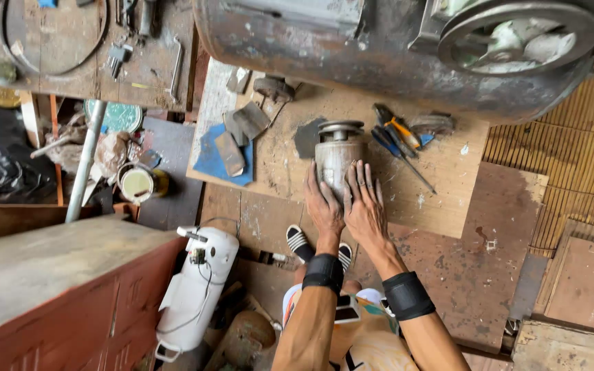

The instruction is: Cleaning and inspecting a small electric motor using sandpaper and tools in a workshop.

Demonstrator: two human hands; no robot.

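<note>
A grey metal cylindrical part [338, 148], like a small motor housing with a flanged top, lies on a plywood board [441, 185] on the floor. My left hand [323, 206] rests flat against its near left side. My right hand [364, 206] presses on its near right side, fingers spread over the metal. Both wrists wear black bands.
Pliers and screwdrivers [397, 134] lie just right of the part. Metal scraps on a blue sheet [232, 148] lie to its left. A large rusty tank with a pulley wheel [393, 48] looms beyond. A white appliance [197, 288], a tin can [139, 184] and a wooden cabinet [56, 288] stand at left.
</note>
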